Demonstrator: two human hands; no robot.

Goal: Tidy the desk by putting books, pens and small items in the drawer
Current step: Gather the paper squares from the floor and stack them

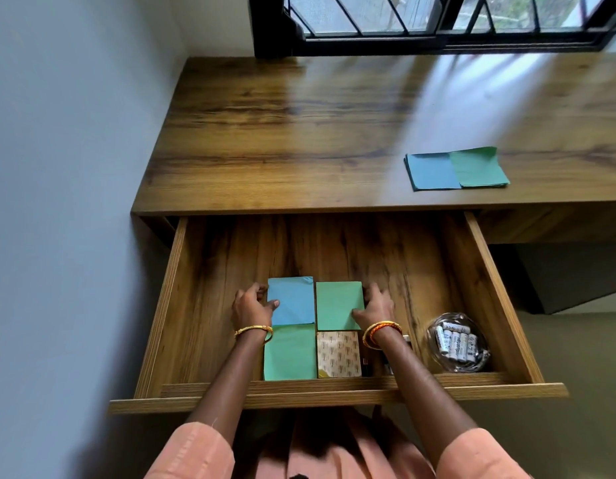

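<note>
both hands hold pads in the drawer (168,305): left hand (251,307) the blue pad (292,300), right hand (377,307) the green pad (339,305); a hard push could knock them crooked.

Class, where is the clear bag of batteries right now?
In the head view, the clear plastic bag of white batteries lies in the open wooden drawer's front right corner, right of the right hand.

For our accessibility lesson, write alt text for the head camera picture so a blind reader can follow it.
A person's left hand grips a blue pad and the right hand grips a green pad inside an open wooden drawer, beside another green pad, a patterned pad and a bag of batteries. Blue and green papers lie on the desk above.
</note>
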